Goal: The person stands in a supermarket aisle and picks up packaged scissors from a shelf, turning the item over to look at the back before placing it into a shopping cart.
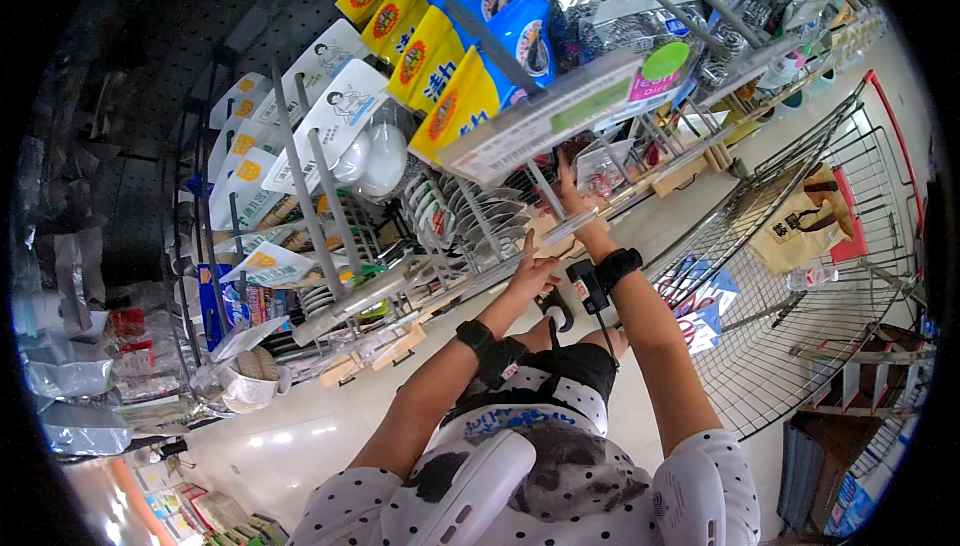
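Observation:
My left hand [531,276] is at the front of a lower row of hanging goods, index finger extended and the other fingers loosely bent, with nothing visible in it. My right hand [571,197] reaches in among the lower hooks, below a price-label strip [536,129]. A hook and the label strip partly cover its fingers, so I cannot tell whether it holds anything. Left of my hands hang several round metal strainers [480,208]. A clear package with red contents [602,171] hangs just right of my right hand.
Above hang yellow packets [457,103], blue packets [529,39], metal scourers [637,13] and carded white items [382,156]. Metal hooks [330,193] jut outward. At right stands a wire shopping cart [742,358] with a printed bag [795,216], carded scissors [701,298] and a plastic bottle [811,278].

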The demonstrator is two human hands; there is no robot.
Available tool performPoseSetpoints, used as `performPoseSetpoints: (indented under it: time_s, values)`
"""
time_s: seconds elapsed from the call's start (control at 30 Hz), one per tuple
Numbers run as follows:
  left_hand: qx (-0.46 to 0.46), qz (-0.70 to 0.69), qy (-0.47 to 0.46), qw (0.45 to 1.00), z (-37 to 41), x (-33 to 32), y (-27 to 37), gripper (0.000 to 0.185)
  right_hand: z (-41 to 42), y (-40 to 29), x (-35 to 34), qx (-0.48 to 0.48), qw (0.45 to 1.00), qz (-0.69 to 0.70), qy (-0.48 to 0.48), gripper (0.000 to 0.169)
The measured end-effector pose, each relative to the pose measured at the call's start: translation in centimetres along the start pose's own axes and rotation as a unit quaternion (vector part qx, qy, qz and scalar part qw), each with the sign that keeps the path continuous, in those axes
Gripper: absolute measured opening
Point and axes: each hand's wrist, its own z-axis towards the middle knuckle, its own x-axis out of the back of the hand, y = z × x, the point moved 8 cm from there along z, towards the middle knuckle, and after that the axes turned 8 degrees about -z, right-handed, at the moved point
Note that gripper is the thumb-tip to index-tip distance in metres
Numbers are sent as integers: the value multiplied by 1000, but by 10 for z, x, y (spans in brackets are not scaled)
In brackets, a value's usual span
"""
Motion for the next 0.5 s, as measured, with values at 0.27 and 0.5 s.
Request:
performPoseSetpoints:
  time_s: [0.27,0.5]
  values:
    - [-44,-34,-23,998,-9,-2,19,71,9,28,2,-58,993,54,85,54]
    - [-36,-54,-24,998,-10,-3,19,72,8,-3,21,-53,982,-72,167,28]
